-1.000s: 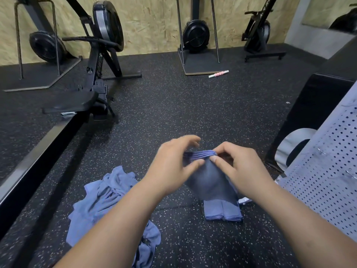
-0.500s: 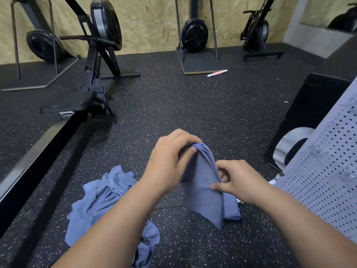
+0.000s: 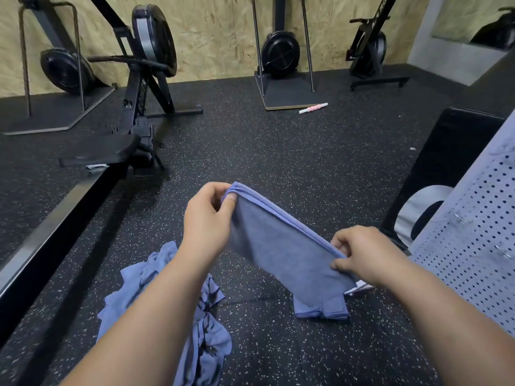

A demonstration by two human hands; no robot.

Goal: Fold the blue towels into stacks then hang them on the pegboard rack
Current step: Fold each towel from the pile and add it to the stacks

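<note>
— While the towel (image 3: 281,246) is held up in the air above the floor (image 3: 278,151), which way does it run?

— Its long top edge slants from upper left, farther from the person, down to lower right, nearer. The folded layers line up along that top edge, and the cloth hangs below it.

— Who has which end?

— The left hand (image 3: 207,218) pinches the high far corner between the thumb and curled fingers. The right hand (image 3: 359,254) pinches the low near end, thumb on the near face, fingers curled behind.

— What lies under it?

— A folded stack (image 3: 320,309) of blue towels lies on the floor just under the hanging lower edge; whether the two touch I cannot tell. A loose heap (image 3: 167,302) of blue towels lies to the left, partly hidden by the left forearm.

— And farther out?

— The pegboard (image 3: 473,260) stands at the right, near the right hand. A rowing machine (image 3: 145,79) stands at the far left, and a pink and white stick (image 3: 313,108) lies on the floor at the back.
</note>
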